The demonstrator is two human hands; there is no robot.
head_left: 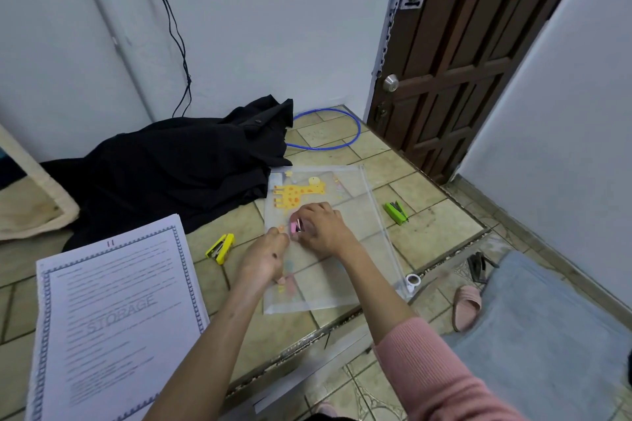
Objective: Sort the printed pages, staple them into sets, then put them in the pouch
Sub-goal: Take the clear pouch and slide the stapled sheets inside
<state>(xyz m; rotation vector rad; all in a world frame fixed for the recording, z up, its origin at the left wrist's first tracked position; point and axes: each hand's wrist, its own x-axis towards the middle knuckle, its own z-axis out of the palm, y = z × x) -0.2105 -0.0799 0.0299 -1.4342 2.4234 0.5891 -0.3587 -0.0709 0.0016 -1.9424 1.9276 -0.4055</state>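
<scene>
Both of my hands work over the transparent pouch, which lies flat on the tiled floor directly ahead of me. The pouch bears a yellow giraffe print at its far end, and a zip edge runs along its right side.

Right hand: grip clamped, fingers curled round a small pink stapler, held above the middle of the pouch. The right arm wears a pink sleeve.

Left hand: positioned just beside the right hand, fingertips meeting the pink stapler. I cannot tell whether this grip is pinched on it or only touching.

Stack of printed pages: lies on the floor to the left of my left forearm, top sheet bordered and watermarked "STORAGE".

Yellow stapler: on the floor between the pages and the pouch.

Green stapler: on the floor, right of the pouch, apart from it.

Black garment: heaped beyond the pages, touching the far left corner of the pouch. A blue hoop lies behind it, near a brown door.
</scene>
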